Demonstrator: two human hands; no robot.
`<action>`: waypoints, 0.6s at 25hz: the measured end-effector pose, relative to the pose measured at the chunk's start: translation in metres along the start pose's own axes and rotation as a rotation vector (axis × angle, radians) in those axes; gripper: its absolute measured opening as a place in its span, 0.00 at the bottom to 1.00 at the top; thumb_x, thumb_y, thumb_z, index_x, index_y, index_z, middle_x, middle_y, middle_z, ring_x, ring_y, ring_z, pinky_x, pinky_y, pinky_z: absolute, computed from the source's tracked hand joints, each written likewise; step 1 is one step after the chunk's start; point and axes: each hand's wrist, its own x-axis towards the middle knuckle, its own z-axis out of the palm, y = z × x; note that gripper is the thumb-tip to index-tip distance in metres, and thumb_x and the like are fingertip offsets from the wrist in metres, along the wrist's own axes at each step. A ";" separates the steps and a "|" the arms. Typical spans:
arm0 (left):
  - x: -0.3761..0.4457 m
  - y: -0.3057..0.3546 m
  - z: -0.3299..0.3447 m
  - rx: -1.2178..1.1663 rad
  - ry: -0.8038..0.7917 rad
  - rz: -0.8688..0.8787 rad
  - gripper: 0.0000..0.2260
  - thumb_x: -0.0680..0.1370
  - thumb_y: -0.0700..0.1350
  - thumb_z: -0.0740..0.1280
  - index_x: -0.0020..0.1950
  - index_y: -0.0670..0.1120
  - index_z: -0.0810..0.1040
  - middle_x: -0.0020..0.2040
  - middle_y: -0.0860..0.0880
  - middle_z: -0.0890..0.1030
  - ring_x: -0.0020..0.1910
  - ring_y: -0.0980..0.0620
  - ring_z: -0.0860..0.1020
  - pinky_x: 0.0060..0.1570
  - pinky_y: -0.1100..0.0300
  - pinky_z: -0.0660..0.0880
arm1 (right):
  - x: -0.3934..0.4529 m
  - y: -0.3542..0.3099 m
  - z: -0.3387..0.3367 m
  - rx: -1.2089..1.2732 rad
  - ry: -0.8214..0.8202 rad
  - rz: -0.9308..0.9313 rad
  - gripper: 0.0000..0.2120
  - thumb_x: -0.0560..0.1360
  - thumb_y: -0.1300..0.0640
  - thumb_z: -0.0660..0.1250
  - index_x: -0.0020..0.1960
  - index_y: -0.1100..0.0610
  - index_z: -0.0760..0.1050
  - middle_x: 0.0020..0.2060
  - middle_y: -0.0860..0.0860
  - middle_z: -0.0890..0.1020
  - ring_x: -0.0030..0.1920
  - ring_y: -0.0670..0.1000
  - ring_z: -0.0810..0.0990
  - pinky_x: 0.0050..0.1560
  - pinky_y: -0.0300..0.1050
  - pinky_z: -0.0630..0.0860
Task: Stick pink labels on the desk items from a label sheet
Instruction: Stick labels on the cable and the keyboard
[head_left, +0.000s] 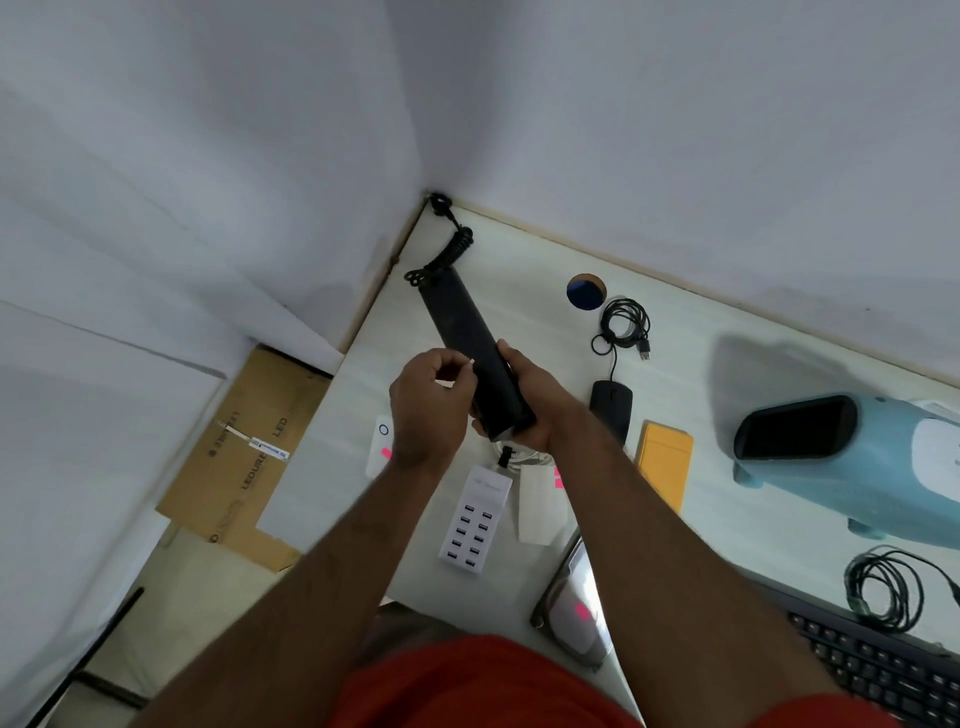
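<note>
A long black bar-shaped device (464, 332) with a coiled black cord at its far end is lifted over the white desk (691, 374). My right hand (524, 402) grips its near end from below. My left hand (431, 402) is at the bar's left side with fingertips pinched; whether a label is between them cannot be told. The label sheet (540, 501), white with pink labels at its right edge, lies on the desk under my right forearm. A white device (379, 447) at the left desk edge and a phone (576, 613) near me each carry a pink label.
A white multi-port USB charger (474, 519) lies below my hands. To the right are a black mouse (612, 405) with coiled cable, an orange pad (665, 467), a blue-grey appliance (852, 457), a keyboard (872, 670) and a cable coil (888, 587). A cardboard box (244, 457) is on the floor.
</note>
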 end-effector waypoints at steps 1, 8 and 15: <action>-0.005 -0.002 -0.001 0.019 -0.013 0.028 0.01 0.75 0.42 0.70 0.46 0.46 0.81 0.41 0.53 0.82 0.41 0.56 0.80 0.43 0.62 0.79 | -0.004 0.002 0.003 0.033 0.004 0.003 0.24 0.80 0.38 0.59 0.54 0.58 0.80 0.40 0.56 0.84 0.40 0.54 0.81 0.47 0.50 0.78; -0.020 -0.003 -0.005 0.123 -0.034 0.138 0.02 0.77 0.41 0.69 0.47 0.44 0.81 0.44 0.48 0.82 0.42 0.54 0.79 0.45 0.65 0.77 | -0.009 0.009 0.010 0.050 0.031 -0.022 0.24 0.80 0.38 0.58 0.57 0.57 0.77 0.42 0.55 0.82 0.42 0.54 0.81 0.47 0.49 0.79; -0.023 -0.007 -0.008 0.172 -0.078 0.158 0.08 0.78 0.43 0.67 0.53 0.42 0.83 0.51 0.46 0.81 0.47 0.52 0.79 0.48 0.58 0.80 | -0.008 0.013 0.017 0.033 0.045 -0.038 0.23 0.81 0.38 0.55 0.52 0.56 0.78 0.35 0.53 0.83 0.34 0.50 0.82 0.36 0.43 0.79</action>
